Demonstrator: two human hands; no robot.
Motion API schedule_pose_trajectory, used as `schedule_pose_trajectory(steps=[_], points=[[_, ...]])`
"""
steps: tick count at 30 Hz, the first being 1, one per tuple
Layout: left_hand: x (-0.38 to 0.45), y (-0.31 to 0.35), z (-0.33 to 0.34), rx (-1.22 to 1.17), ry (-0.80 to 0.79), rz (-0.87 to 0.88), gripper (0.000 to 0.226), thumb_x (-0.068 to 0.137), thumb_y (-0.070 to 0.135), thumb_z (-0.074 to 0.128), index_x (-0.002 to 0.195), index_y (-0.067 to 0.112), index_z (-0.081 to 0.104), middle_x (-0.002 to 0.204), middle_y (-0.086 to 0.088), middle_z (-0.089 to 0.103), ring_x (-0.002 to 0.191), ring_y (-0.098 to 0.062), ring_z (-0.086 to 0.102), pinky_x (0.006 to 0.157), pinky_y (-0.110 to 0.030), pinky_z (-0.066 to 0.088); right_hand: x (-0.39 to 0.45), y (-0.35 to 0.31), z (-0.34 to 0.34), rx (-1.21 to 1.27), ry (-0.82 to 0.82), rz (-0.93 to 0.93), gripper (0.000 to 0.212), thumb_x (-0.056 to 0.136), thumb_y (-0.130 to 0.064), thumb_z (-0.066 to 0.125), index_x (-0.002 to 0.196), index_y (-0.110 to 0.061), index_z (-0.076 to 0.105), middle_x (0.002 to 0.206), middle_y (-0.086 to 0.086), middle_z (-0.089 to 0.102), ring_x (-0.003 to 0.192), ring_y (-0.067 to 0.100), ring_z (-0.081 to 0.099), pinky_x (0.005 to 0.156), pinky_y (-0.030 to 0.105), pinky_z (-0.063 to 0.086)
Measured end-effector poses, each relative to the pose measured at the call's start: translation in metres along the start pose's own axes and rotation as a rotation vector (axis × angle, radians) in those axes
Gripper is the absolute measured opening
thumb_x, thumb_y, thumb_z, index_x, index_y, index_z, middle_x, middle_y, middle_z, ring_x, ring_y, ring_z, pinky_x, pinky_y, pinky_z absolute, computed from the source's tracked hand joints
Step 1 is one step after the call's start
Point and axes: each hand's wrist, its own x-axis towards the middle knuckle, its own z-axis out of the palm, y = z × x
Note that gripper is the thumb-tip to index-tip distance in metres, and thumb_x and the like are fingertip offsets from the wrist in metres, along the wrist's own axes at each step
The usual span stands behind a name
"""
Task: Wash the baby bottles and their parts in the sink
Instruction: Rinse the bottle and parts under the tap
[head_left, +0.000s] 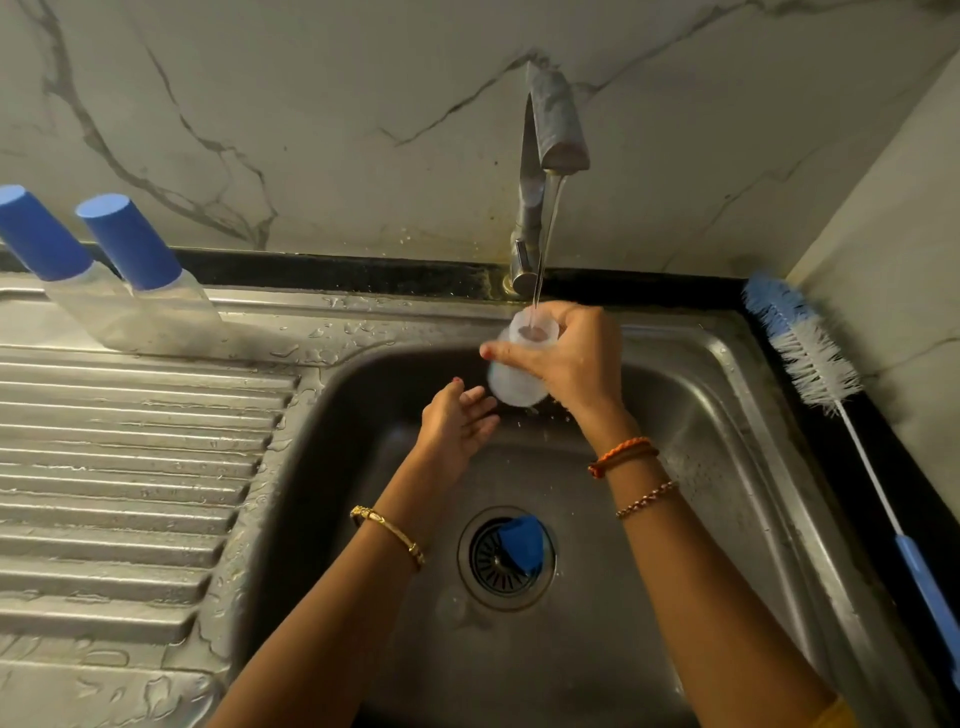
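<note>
My right hand grips a clear, uncapped baby bottle upright over the steel sink. Water from the tap runs into its open neck. My left hand hovers just below and left of the bottle, fingers relaxed and holding nothing. Two capped bottles with blue caps stand at the back of the draining board. A blue cap lies on the drain strainer. A small clear part lies on the sink floor, left of the drain.
A ridged, wet draining board fills the left side. A blue and white bottle brush lies on the black counter along the right wall. A marble wall rises behind the sink.
</note>
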Motion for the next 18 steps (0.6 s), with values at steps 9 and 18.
schedule_pose_trajectory(steps=[9, 18], points=[[0.001, -0.002, -0.001, -0.126, -0.065, -0.060, 0.044, 0.100, 0.036, 0.031, 0.100, -0.001, 0.055, 0.097, -0.015, 0.063, 0.092, -0.025, 0.059, 0.079, -0.030, 0.047, -0.008, -0.005, -0.004, 0.031, 0.007, -0.028, 0.046, 0.063, -0.035, 0.083, 0.091, -0.002, 0.068, 0.084, 0.005, 0.065, 0.079, 0.015, 0.061, 0.058, 0.012, 0.043], [-0.004, 0.001, 0.002, -0.121, -0.066, -0.107, 0.043, 0.099, 0.036, 0.032, 0.097, 0.002, 0.058, 0.097, -0.013, 0.062, 0.096, -0.025, 0.057, 0.088, -0.033, 0.042, -0.011, -0.002, 0.002, -0.047, 0.100, -0.085, 0.048, 0.066, -0.041, 0.080, 0.095, -0.005, 0.068, 0.092, 0.008, 0.070, 0.081, 0.014, 0.061, 0.062, 0.017, 0.044]])
